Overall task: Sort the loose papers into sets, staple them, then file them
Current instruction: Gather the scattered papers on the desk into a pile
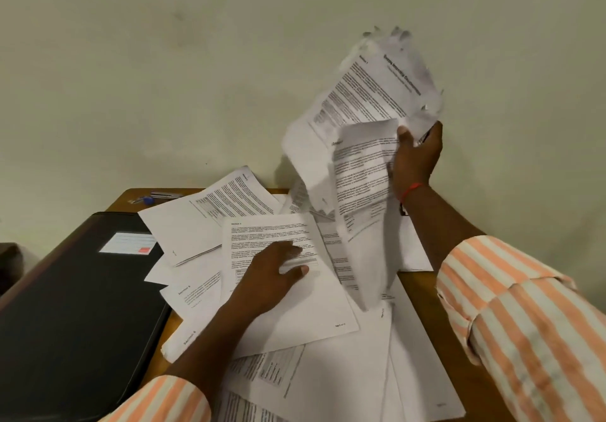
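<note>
Right of the black folder, loose papers sprawl over the tabletop. The left hand presses one sheet, fingers flat. Farther right of the folder, the right hand clutches a raised, crumpled bunch; that one-handed hold could spill or tear sheets.

One loose sheet reads "Section 4"; other print is too blurred.

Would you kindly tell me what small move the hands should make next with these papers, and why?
Probably lower the crumpled bunch of printed white sheets, gripped aloft by the right hand, onto a bare part of the brown wooden table as a first set; the left hand presses flat on the scattered white paper pile, steadying it.
</note>
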`<state>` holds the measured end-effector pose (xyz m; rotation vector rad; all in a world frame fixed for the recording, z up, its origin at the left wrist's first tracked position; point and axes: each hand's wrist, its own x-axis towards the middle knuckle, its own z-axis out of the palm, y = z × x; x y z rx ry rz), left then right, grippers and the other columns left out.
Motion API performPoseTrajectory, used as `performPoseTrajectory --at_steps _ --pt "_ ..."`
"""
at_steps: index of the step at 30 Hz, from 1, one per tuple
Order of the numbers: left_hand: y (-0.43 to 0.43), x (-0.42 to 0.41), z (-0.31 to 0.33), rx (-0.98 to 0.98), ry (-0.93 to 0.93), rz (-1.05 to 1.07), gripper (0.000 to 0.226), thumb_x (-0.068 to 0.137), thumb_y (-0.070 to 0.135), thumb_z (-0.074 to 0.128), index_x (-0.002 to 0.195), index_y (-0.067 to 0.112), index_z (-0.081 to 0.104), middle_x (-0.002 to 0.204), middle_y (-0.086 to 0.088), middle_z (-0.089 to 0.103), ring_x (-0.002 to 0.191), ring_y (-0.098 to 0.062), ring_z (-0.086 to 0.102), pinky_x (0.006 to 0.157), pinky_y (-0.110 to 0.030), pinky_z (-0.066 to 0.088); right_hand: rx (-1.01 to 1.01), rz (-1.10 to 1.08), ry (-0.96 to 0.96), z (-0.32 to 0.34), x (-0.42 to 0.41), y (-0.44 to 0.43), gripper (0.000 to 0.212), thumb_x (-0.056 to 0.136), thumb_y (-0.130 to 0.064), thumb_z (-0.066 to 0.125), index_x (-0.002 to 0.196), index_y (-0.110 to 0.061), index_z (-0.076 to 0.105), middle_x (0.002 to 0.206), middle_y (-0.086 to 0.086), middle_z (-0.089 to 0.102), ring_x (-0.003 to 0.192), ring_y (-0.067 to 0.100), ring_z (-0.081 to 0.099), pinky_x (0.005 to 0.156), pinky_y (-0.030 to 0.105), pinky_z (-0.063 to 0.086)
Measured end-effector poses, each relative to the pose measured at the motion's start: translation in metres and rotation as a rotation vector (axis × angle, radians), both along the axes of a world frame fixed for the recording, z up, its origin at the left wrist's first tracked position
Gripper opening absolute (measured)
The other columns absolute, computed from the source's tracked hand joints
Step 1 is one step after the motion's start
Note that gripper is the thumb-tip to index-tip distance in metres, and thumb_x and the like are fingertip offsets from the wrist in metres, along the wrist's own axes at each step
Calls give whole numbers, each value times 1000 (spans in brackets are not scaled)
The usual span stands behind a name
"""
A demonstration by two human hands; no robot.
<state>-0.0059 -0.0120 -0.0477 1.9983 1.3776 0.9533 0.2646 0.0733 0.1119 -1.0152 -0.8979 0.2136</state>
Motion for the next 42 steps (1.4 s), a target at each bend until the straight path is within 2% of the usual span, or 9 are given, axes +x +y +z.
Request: performPoseTrajectory --at_steps 3,10,13,16,20,24,28,35,42 --pt "5 -6 2 21 -200 103 24 90 38 76 113 33 71 114 21 69 105 7 62 92 -17 48 -12 120 57 5 -6 2 26 90 -20 64 115 -26 61 107 4 67 92 23 61 86 35 51" --pt "6 -26 34 -367 -1130 209 25 102 16 45 102 16 70 96 -3 77 102 -28 71 89 -37 54 -304 466 -184 -5 -15 -9 25 93 -15 68 115 -4 62 88 3 63 73 13 59 64 28 48" --pt "13 -49 40 -578 -1262 104 50 105 50 43 122 8 66 120 -16 72 113 -36 68 104 -55 48 -487 639 -209 -31 -27 -25 25 96 -2 63 121 0 57 70 5 56 44 9 51 42 22 40" --pt "19 -55 36 -631 -1105 26 64 99 62 49 130 8 63 126 -18 69 117 -38 66 105 -56 47 -651 521 -468 -64 -35 -25 29 93 -17 71 116 -8 56 85 0 60 63 6 56 59 26 46" --pt "16 -42 28 -361 -696 177 26 94 14 71 119 13 65 112 -4 76 100 -28 74 90 -49 59 -705 234 -741 -98 -51 -26 61 86 -27 76 136 -10 46 129 11 54 118 29 53 97 39 45" --pt "14 -35 19 -120 -342 356 30 98 11 63 125 23 63 113 11 65 101 -15 64 84 -29 55 -655 -16 -782 -124 -70 -47 71 87 -36 73 145 -12 40 146 12 37 135 32 41 111 49 28" --pt "13 -32 12 -53 -342 359 25 102 11 55 120 27 63 107 14 67 97 -12 66 69 -14 47 -662 43 -803 -153 -84 -61 69 86 -41 73 144 -16 45 146 7 41 137 28 41 113 47 27" --pt "13 -35 13 12 -464 443 20 103 20 54 90 24 68 88 13 71 83 -4 67 73 -26 52 -725 167 -700 -155 -71 -66 68 85 -44 75 141 -19 46 141 8 50 134 26 44 114 46 30" --pt "14 -37 15 -104 -549 360 11 97 24 67 107 28 65 100 5 77 87 -12 75 78 -40 64 -833 119 -851 -151 -61 -68 68 83 -46 77 138 -19 50 138 6 50 132 25 45 109 41 27"
